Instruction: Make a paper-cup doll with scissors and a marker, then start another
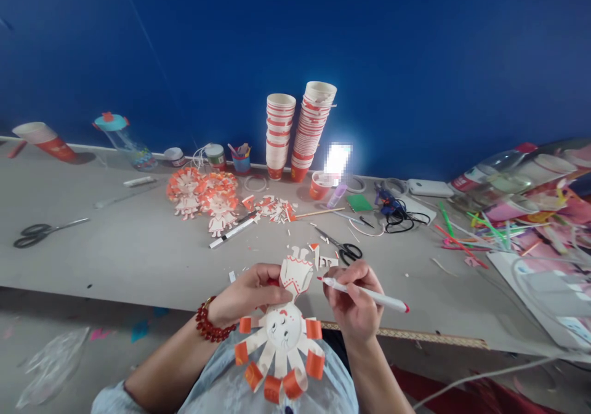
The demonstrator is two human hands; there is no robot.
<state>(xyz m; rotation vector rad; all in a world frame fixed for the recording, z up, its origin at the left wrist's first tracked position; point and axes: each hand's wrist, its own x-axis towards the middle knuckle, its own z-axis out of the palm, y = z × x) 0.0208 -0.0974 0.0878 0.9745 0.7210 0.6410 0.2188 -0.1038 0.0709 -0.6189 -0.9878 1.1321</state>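
While the L hand (252, 294) pinches the paper-cup doll (282, 334) near its waist btwn thumb and fingers, the R hand (356, 303) has a white felt-tip marker (386, 301) pinched btwn thumb and fingertips. Doll's at bottom ctr of frame, long axis near vertical w/ a slight lean to the R at top: feet point up-frame, face and curled orange-ended strips fan toward the bottom edge. It sits btwn the two hands, touching the L, apart from the R. Marker slopes down to the R; its red tip points L at the dress's R edge, just beside it; can't tell if they touch. Black-handled scissors (340, 245) lie just above the R hand. Similar dolls (222, 219) lie L of ctr; paper-cup stacks (279, 132) stand upper ctr.
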